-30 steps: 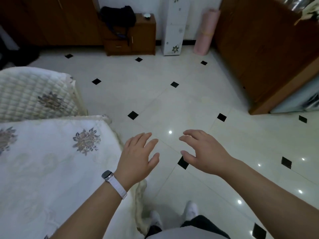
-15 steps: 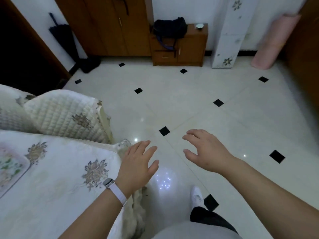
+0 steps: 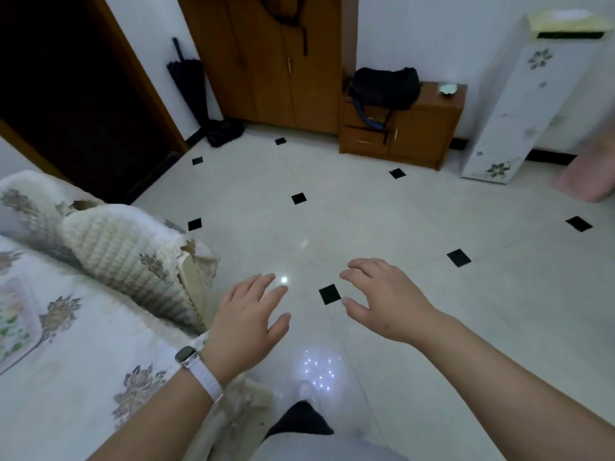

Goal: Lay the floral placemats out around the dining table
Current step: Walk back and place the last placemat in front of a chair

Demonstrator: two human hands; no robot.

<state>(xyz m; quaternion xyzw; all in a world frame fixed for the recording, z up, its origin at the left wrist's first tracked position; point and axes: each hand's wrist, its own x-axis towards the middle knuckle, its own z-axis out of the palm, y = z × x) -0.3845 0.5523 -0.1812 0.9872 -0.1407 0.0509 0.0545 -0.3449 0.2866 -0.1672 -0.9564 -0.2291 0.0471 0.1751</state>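
Both the left hand [image 3: 248, 322] and right hand [image 3: 387, 299] are held open and empty, so a floral placemat [image 3: 13, 322], partly seen at nine o'clock on the dining table [image 3: 83, 377], is probably to be reached next.

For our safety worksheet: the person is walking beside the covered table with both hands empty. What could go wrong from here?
1. The chair beside the table juts towards the walking path, so a hip or knee might catch it.
2. The tablecloth edge hangs loose near the feet; it could snag and drag the placemat already laid at the left edge.
3. The glossy floor might be slippery.
Left hand and right hand hold nothing.
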